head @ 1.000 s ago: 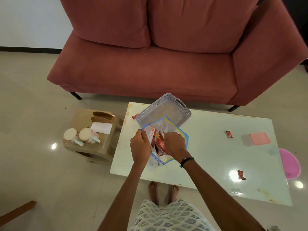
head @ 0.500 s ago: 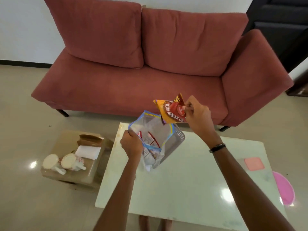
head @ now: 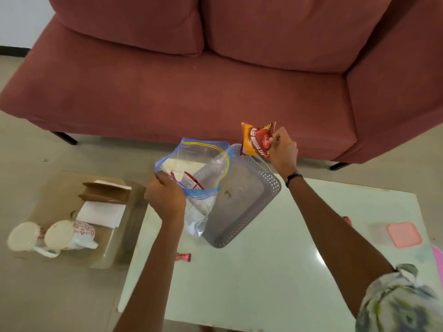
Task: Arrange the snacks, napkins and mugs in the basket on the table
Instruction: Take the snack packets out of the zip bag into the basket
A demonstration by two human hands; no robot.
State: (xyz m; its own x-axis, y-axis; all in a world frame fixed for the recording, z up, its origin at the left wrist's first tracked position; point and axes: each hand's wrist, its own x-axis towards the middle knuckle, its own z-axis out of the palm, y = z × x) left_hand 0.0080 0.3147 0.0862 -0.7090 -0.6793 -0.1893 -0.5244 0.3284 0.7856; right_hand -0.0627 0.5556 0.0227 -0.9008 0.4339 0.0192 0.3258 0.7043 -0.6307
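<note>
A grey plastic basket (head: pixel 242 200) lies empty on the pale table (head: pixel 275 271). My left hand (head: pixel 165 197) grips the rim of a clear zip bag (head: pixel 203 164) with a blue edge, held open over the basket's left side; more red snack packets (head: pixel 191 182) show inside it. My right hand (head: pixel 281 149) pinches an orange and red snack packet (head: pixel 256 140) above the basket's far corner. Two white mugs with red flowers (head: pixel 69 234) lie on their sides on a low stool (head: pixel 72 257) to the left, next to white napkins (head: pixel 100 213).
A red sofa (head: pixel 215 68) stands right behind the table. A brown napkin holder (head: pixel 105 194) sits on the stool. A small red sachet (head: pixel 183 257) lies at the table's left edge, another (head: pixel 347 220) by my right arm. A pink square (head: pixel 404 234) is at the right.
My right hand pulled the orange and red packet out of the zip bag and carried it up and right, over the basket's far corner. My left hand keeps holding the bag.
</note>
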